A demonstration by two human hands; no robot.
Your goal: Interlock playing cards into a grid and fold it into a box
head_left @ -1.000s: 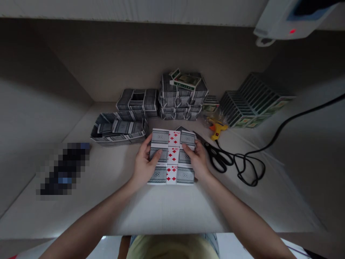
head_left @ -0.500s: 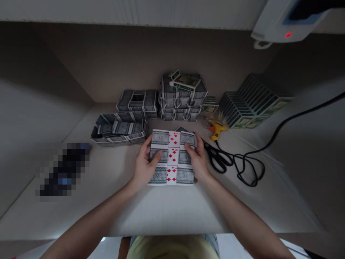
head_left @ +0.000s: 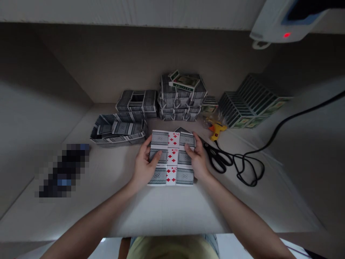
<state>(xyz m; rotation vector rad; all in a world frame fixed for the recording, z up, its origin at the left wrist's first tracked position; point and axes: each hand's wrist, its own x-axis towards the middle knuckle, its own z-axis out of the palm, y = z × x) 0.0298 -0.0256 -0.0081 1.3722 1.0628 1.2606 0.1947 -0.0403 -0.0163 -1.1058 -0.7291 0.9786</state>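
Between my hands is a flat panel of playing cards (head_left: 172, 157), patterned backs on both sides and a middle strip showing the seven, eight and nine of diamonds. My left hand (head_left: 145, 160) grips its left edge, thumb on top and fingers beneath. On the right edge, my right hand (head_left: 198, 158) holds it the same way. Part of a dark card piece (head_left: 182, 129) peeks out behind the panel's far edge. Just right of my right hand lie black-handled scissors (head_left: 217, 158), their blades mostly hidden.
An open box made of cards (head_left: 118, 140) holds loose card pieces at left. Card-built blocks (head_left: 183, 97) stand along the back, a card packet (head_left: 185, 82) on top. Rightward are a yellow glue gun (head_left: 217, 129), stacked card packs (head_left: 248, 104), a black cable (head_left: 279, 126) and a power strip (head_left: 269, 32) above.
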